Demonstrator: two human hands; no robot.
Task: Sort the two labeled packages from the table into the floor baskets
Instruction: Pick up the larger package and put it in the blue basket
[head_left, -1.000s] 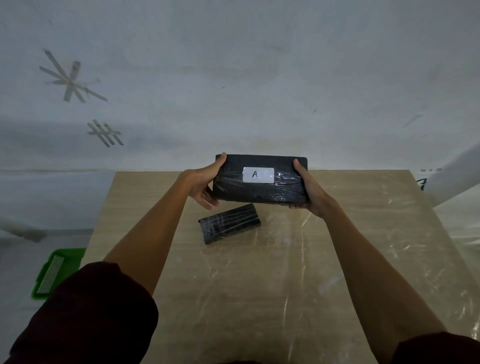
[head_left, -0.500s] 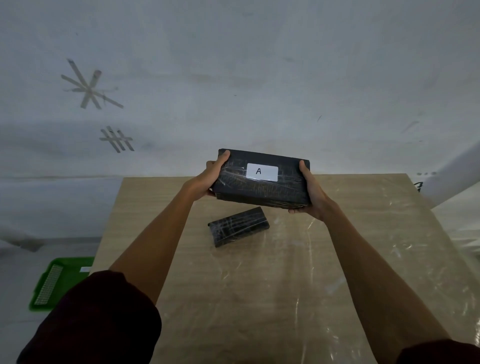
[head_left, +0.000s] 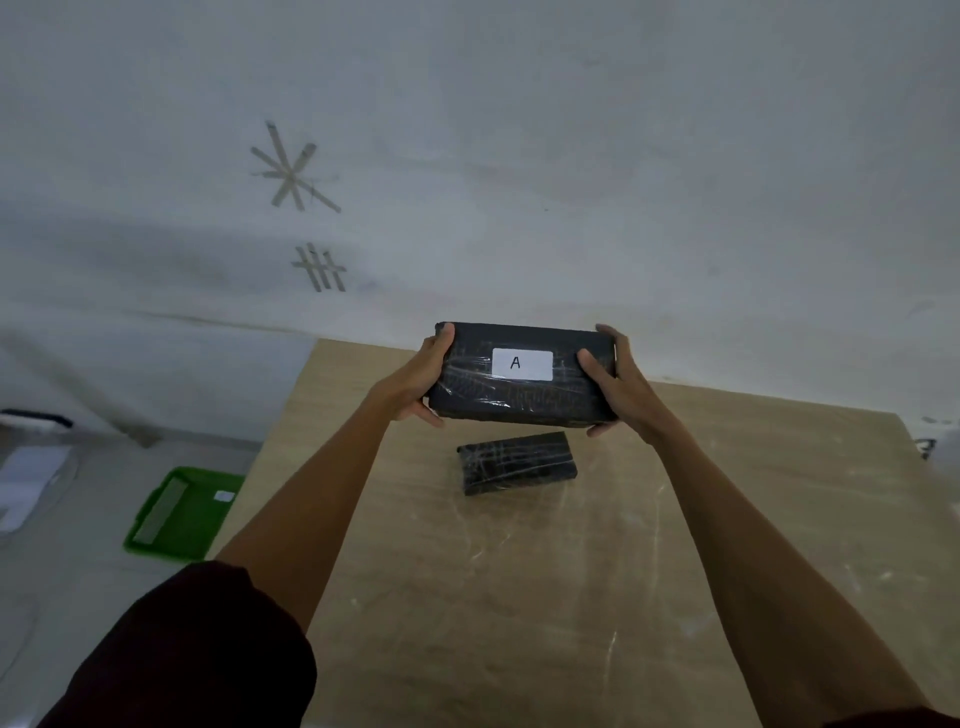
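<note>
A black wrapped package with a white label reading "A" (head_left: 522, 395) is held in the air over the far part of the table. My left hand (head_left: 415, 384) grips its left end and my right hand (head_left: 618, 389) grips its right end. Below it a smaller black wrapped package (head_left: 517, 462) lies flat on the wooden table (head_left: 519, 597); no label shows on its upper face. A green basket (head_left: 182, 514) stands on the floor left of the table.
Clear plastic film covers the tabletop. A white wall with tape marks rises right behind the table. White paper and a dark-edged object (head_left: 31, 467) lie on the floor at the far left.
The view has swung left, showing more of the green basket and floor. The package labelled A stays in both hands, raised slightly; the small package has not moved.
</note>
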